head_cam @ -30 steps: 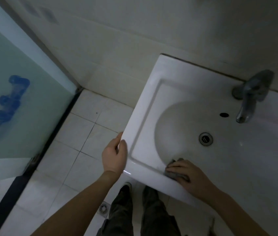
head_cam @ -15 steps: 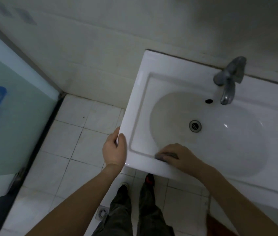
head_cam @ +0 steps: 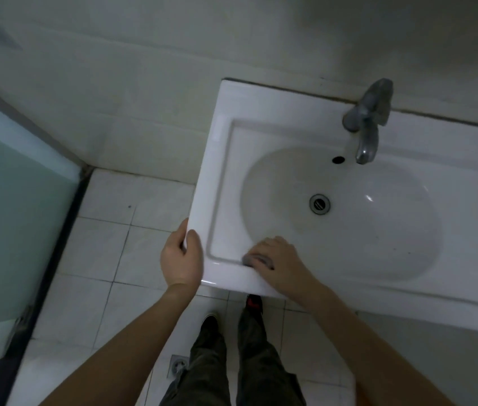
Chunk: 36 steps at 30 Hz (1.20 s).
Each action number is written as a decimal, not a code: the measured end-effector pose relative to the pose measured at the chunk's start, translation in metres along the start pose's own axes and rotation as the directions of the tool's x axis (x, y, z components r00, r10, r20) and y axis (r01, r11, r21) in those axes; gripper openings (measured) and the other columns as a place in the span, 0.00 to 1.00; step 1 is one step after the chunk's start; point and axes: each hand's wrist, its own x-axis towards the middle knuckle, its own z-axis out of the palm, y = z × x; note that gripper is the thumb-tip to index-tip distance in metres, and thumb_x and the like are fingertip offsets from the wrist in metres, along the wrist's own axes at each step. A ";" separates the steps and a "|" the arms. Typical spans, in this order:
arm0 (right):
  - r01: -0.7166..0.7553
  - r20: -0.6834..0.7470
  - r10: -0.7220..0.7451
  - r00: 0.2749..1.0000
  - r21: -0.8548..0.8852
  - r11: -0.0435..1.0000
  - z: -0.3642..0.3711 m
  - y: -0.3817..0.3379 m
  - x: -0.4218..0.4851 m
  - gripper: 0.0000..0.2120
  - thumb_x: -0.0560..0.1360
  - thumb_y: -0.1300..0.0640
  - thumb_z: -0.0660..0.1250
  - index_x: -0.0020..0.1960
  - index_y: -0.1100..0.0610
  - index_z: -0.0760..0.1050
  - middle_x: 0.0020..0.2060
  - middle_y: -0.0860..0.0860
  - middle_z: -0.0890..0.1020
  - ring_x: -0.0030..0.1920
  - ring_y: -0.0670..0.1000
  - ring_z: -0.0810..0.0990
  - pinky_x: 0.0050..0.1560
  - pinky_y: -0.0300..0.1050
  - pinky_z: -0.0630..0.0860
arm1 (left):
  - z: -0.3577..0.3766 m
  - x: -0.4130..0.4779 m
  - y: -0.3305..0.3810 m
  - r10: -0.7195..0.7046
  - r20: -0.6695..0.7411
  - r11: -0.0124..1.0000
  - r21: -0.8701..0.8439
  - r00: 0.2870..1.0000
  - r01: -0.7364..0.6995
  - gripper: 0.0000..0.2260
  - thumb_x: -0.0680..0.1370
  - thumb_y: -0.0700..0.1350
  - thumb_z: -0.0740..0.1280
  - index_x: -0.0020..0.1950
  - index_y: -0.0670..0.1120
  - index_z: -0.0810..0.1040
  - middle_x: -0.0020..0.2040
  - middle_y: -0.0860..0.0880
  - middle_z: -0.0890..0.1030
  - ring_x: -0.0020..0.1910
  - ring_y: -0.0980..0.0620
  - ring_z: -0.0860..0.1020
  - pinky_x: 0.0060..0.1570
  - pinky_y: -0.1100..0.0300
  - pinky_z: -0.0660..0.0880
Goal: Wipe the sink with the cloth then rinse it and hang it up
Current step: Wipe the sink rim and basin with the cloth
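A white rectangular sink (head_cam: 220, 159) with an oval basin fills the right half of the view. Its drain (head_cam: 319, 203) sits mid-basin, and a grey tap (head_cam: 367, 124) stands at the back rim. My right hand (head_cam: 281, 263) presses a small grey cloth (head_cam: 254, 258) onto the sink's front left ledge, near the basin's edge; most of the cloth is hidden under my fingers. My left hand (head_cam: 182, 256) grips the sink's front left corner, thumb on top of the rim.
White floor tiles (head_cam: 108, 253) lie left of and below the sink, with a floor drain (head_cam: 177, 366) by my feet. A frosted glass panel (head_cam: 12, 218) with a dark frame stands at the left. A tiled wall (head_cam: 144, 83) runs behind.
My right hand has slid the cloth leftward along the front of the sink, from the basin's edge onto the ledge. My left hand keeps its grip on the corner. The view has shifted.
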 end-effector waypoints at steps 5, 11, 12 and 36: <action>-0.312 -0.121 0.306 0.944 -0.042 0.949 -0.057 0.095 -0.068 0.19 0.73 0.42 0.60 0.51 0.51 0.83 0.47 0.49 0.83 0.49 0.56 0.79 0.52 0.49 0.73 | -0.001 -0.004 0.009 0.000 -0.015 0.999 -0.035 1.000 0.000 0.16 0.79 0.46 0.58 0.60 0.56 0.81 0.42 0.50 0.83 0.36 0.55 0.76 0.38 0.58 0.75; -0.025 -0.045 0.026 0.999 0.014 1.000 -0.003 0.038 -0.006 0.10 0.75 0.44 0.61 0.49 0.45 0.80 0.46 0.43 0.81 0.49 0.51 0.77 0.52 0.54 0.73 | 0.002 -0.007 0.013 -0.006 -0.050 1.000 -0.031 0.999 0.005 0.17 0.79 0.45 0.58 0.62 0.59 0.80 0.45 0.53 0.84 0.38 0.55 0.78 0.42 0.59 0.77; 0.048 -0.061 -0.047 0.997 0.014 0.999 0.011 0.012 0.015 0.09 0.75 0.46 0.63 0.50 0.46 0.79 0.47 0.43 0.81 0.51 0.51 0.76 0.53 0.52 0.72 | 0.002 -0.006 0.012 -0.001 -0.055 1.000 -0.020 0.998 -0.001 0.17 0.79 0.45 0.58 0.62 0.58 0.80 0.47 0.53 0.85 0.41 0.53 0.79 0.45 0.58 0.77; 0.149 -0.368 -0.124 0.922 0.038 0.988 -0.009 0.004 0.150 0.10 0.72 0.50 0.63 0.47 0.51 0.81 0.45 0.49 0.81 0.50 0.58 0.77 0.50 0.53 0.71 | 0.004 -0.006 0.012 0.101 -0.077 0.990 0.112 0.992 -0.092 0.16 0.82 0.41 0.58 0.66 0.52 0.78 0.48 0.61 0.82 0.47 0.65 0.79 0.43 0.74 0.73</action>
